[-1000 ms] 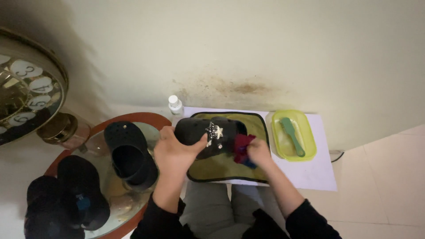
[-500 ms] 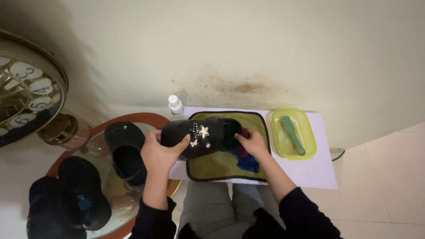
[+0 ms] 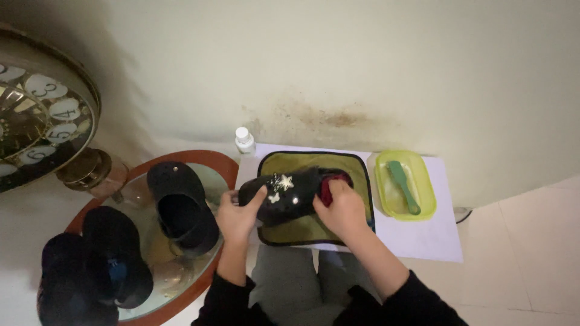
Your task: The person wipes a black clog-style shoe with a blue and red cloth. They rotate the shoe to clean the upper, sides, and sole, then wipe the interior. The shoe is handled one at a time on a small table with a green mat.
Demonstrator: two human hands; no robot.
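Observation:
My left hand [image 3: 237, 215] grips the toe end of a black clog [image 3: 284, 194] decorated with small silver stars. It holds the clog just above an olive cloth mat with a black border [image 3: 356, 175]. My right hand [image 3: 342, 208] presses a dark red cloth [image 3: 329, 182] into the clog's opening at its right end. Both forearms wear black sleeves.
A yellow-green tray [image 3: 423, 208] with a green brush [image 3: 403, 186] sits right of the mat on white paper [image 3: 435, 238]. A small white bottle [image 3: 244, 140] stands by the wall. Left, a round glass table [image 3: 211, 163] carries another black clog [image 3: 181, 205] and dark shoes [image 3: 115, 259]. A large clock [image 3: 36, 115] leans far left.
The clog has turned from facing up to lying on its side along the mat, and my right hand has moved onto its opening with the red cloth.

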